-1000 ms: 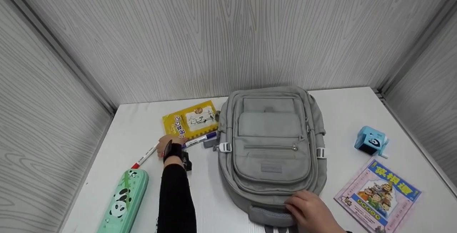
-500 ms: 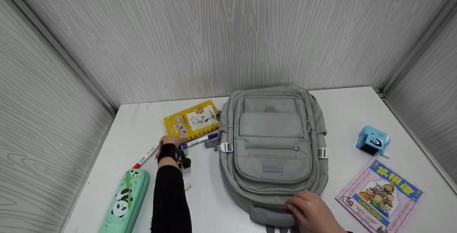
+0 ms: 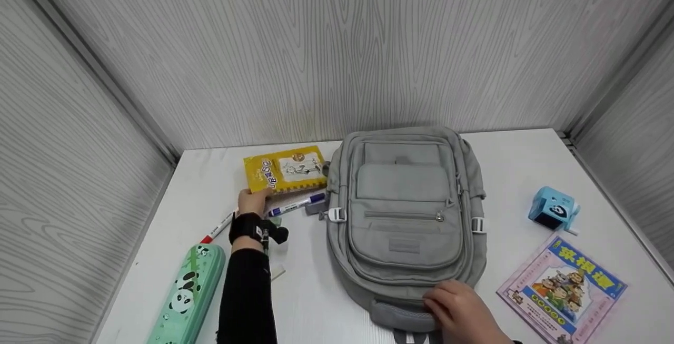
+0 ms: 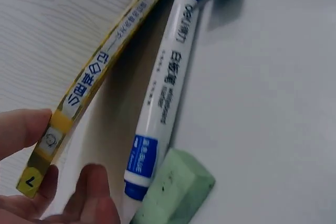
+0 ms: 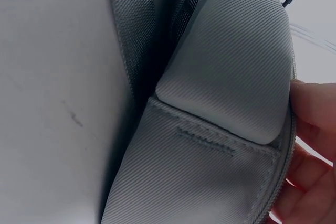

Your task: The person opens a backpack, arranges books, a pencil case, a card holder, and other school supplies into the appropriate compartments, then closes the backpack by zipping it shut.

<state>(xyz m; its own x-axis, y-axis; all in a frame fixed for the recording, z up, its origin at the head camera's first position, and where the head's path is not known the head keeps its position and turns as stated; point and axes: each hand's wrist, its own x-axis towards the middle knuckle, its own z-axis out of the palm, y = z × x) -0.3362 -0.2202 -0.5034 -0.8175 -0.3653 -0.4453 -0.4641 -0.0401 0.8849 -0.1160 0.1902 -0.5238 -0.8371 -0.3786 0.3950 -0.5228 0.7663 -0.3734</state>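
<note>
Change: since a second ago my left hand [image 3: 251, 202] has gone from the markers to the yellow book [image 3: 285, 169], whose near edge is now tipped up off the bench [image 3: 310, 302].
Edges: grey wood-grain walls [image 3: 337, 54] close the bench on three sides; the book sits near the back wall, the grey backpack [image 3: 405, 217] just beside it.
Open room: bare bench shows in front of the book, between my left sleeve and the backpack.
Left hand: thumb and fingers [image 4: 89, 192] pinch the book's near corner by its spine [image 4: 94, 77].
Right hand: my right hand [image 3: 461, 310] grips the backpack's near end, fingers curled on the fabric.
Neighbours: a blue-capped marker [image 4: 165, 90] lies along the book, a green eraser [image 4: 173, 187] touching its tip; a red-capped marker [image 3: 217, 228] lies left of my wrist.
Materials: woven ribbed nylon backpack, glossy thin paperback, smooth plastic marker, chalky wedge-shaped eraser.
Elsewhere: panda pencil case [image 3: 184, 296], blue sharpener [image 3: 553, 209], picture book [image 3: 563, 286].
</note>
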